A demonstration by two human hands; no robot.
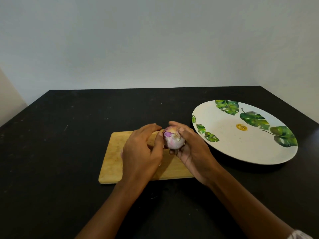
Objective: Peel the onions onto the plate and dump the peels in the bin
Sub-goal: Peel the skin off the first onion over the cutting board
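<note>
The right hand [191,150] was curled round the onion [173,139], above the cutting board [110,163]. The left hand [141,149] was arched against its left side — whether skin was pinched could not be told — and the plate [241,149] lay rightward, nearer the right hand.

The person's two arms are uncovered from the hands back to the near edge of view, on the near side of the cutting board [110,163]. The left hand [141,152], above the board's middle, has long, slender fingers. The right hand [191,149], above the board's right end, shows a short, trimmed thumbnail. The left forearm [110,209] and right forearm [241,199] are slim and narrow toward the wrists. Well to the near right of the board, a scrap of sleeve [300,235] shows on the right arm. It is light fabric, whitish pink with a faint pattern too blurred to read.
</note>
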